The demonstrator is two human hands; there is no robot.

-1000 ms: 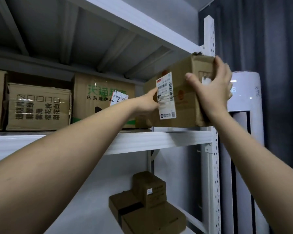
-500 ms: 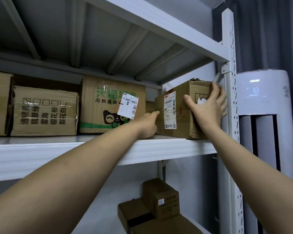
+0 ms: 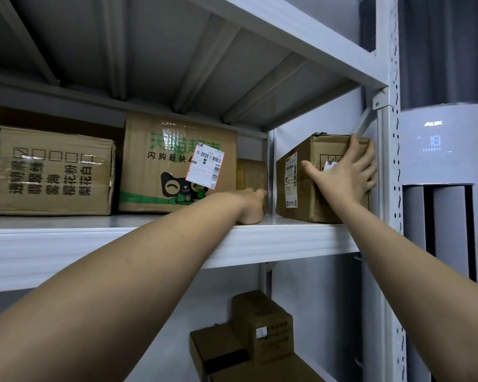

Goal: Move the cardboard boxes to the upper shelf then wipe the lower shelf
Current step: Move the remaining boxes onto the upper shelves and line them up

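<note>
On the upper shelf (image 3: 287, 235), at its right end, I see the cardboard box (image 3: 301, 183) standing flat just beside the white upright post (image 3: 388, 161). My right hand (image 3: 345, 172) lies spread against its front face, fingers straight, thumb out — pressing, not gripping. My left hand (image 3: 250, 206) rests on the shelf edge beside the box; its fingers point away from me, so I cannot tell how far they curl — it seems to hold nothing. More boxes (image 3: 260, 332) sit on the lower shelf. A green-printed carton (image 3: 155, 175) stands further left.
</note>
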